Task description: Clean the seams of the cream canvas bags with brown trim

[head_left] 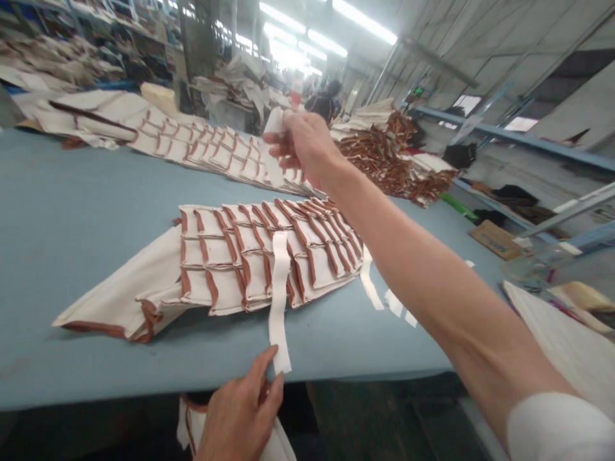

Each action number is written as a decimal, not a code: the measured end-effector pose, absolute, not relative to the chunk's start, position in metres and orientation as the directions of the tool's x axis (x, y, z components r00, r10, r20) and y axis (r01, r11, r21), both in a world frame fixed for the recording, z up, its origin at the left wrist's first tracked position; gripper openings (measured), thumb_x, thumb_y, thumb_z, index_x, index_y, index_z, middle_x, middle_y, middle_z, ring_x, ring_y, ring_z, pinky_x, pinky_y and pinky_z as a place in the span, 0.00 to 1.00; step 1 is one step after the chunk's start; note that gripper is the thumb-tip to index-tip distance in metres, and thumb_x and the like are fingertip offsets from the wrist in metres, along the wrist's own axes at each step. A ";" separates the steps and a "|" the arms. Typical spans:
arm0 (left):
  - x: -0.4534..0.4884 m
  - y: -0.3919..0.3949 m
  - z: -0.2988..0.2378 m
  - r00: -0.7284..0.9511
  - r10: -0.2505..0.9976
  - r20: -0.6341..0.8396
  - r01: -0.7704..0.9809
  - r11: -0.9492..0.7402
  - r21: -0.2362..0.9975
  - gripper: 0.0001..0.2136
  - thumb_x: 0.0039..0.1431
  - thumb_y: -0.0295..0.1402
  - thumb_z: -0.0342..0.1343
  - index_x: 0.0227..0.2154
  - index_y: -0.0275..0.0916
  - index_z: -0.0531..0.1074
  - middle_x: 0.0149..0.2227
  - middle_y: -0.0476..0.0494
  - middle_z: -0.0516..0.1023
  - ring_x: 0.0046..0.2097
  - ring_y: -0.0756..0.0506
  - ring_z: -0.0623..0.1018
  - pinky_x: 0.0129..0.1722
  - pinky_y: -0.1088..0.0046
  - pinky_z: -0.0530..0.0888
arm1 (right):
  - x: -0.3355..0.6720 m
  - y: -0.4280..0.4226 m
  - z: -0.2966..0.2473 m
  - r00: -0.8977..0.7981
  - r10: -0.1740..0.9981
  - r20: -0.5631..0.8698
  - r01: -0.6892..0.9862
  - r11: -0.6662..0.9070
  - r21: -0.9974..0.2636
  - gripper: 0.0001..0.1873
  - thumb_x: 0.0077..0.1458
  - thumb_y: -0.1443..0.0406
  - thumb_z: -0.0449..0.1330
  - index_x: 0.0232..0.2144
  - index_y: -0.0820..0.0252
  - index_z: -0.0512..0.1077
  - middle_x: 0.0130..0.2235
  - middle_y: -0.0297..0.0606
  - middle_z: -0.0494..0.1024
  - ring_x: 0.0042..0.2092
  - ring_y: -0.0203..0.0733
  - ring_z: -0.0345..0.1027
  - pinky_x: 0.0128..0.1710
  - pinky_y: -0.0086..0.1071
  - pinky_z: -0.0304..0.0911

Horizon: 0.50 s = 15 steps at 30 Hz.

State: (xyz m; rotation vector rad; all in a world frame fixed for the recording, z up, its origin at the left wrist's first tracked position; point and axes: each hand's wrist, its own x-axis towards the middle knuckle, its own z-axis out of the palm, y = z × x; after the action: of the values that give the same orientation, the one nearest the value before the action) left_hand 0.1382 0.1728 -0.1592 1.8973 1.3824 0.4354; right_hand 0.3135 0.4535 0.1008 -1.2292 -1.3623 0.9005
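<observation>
A layered stack of cream fabric panels with brown-bound edges [221,256] lies on the table in front of me. Across its front a white strip [279,288] runs down toward the table edge. At the lower end of this strip is my left hand [240,410], index fingertip against its side and thumb near its end, the two apart. My right hand [307,144] is raised beyond the stack, fingers closed around another white strip [273,163] that hangs down. Below my left hand, a cream piece with brown trim [283,445] shows past the table edge.
On the blue-grey table [120,371], more brown-trimmed panels [206,147] lie along the back. A tall brown-and-cream pile [389,153] stands behind right. Loose white strips [369,282] lie right of the stack, with a cardboard piece [494,238] farther right. A person [324,105] is in the background.
</observation>
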 end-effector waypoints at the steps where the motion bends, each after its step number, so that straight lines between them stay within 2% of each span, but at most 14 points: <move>1: 0.136 0.172 -0.159 0.343 0.929 -0.139 0.604 -0.105 0.790 0.23 0.76 0.42 0.49 0.67 0.45 0.76 0.26 0.52 0.85 0.34 0.39 0.89 0.35 0.68 0.74 | 0.306 0.431 0.106 -0.004 0.986 0.165 0.160 0.164 -0.974 0.26 0.83 0.64 0.41 0.33 0.60 0.70 0.31 0.27 0.82 0.25 0.23 0.72 0.28 0.18 0.62; 3: 0.133 0.168 -0.156 0.313 0.941 -0.126 0.478 -0.041 0.877 0.24 0.74 0.45 0.51 0.65 0.44 0.78 0.25 0.52 0.81 0.34 0.39 0.85 0.35 0.68 0.72 | 0.293 0.387 0.117 -0.050 0.985 0.162 0.088 0.166 -0.982 0.23 0.83 0.64 0.46 0.35 0.61 0.72 0.32 0.31 0.85 0.26 0.26 0.75 0.25 0.18 0.65; 6: 0.131 0.157 -0.141 0.311 0.945 -0.099 0.351 -0.017 0.936 0.24 0.70 0.50 0.55 0.58 0.42 0.83 0.22 0.54 0.72 0.31 0.40 0.78 0.34 0.68 0.68 | 0.280 0.328 0.129 -0.096 0.985 0.146 -0.013 0.146 -0.989 0.19 0.82 0.64 0.50 0.37 0.60 0.73 0.35 0.36 0.88 0.29 0.30 0.79 0.24 0.18 0.68; 10: 0.134 0.147 -0.107 0.386 0.921 -0.057 0.134 0.006 0.991 0.35 0.68 0.59 0.55 0.61 0.34 0.80 0.22 0.59 0.57 0.26 0.46 0.64 0.32 0.70 0.63 | 0.271 0.257 0.123 -0.144 0.986 0.085 -0.102 0.070 -0.992 0.18 0.79 0.66 0.51 0.36 0.60 0.74 0.36 0.39 0.90 0.29 0.32 0.80 0.24 0.19 0.71; 13: 0.137 0.142 -0.081 0.466 0.884 -0.041 -0.043 0.068 0.997 0.49 0.60 0.70 0.58 0.67 0.29 0.75 0.22 0.62 0.54 0.24 0.50 0.55 0.26 0.74 0.57 | 0.272 0.203 0.098 -0.215 0.976 0.037 -0.112 0.013 -0.994 0.14 0.75 0.59 0.59 0.38 0.60 0.77 0.37 0.43 0.90 0.29 0.34 0.79 0.24 0.22 0.72; 15: 0.138 0.136 -0.069 0.478 0.878 -0.016 -0.143 0.095 0.985 0.51 0.54 0.70 0.61 0.66 0.29 0.75 0.21 0.61 0.58 0.23 0.51 0.56 0.23 0.75 0.57 | 0.275 0.167 0.077 -0.239 0.971 0.005 -0.102 -0.020 -0.995 0.18 0.68 0.50 0.66 0.37 0.59 0.77 0.36 0.43 0.89 0.30 0.36 0.79 0.25 0.24 0.73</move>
State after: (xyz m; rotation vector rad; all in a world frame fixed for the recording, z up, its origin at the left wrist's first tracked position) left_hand 0.1384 0.1360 -0.0686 1.2448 0.7558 0.8750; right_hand 0.2752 0.1670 0.0767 -1.0129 -1.2996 1.4368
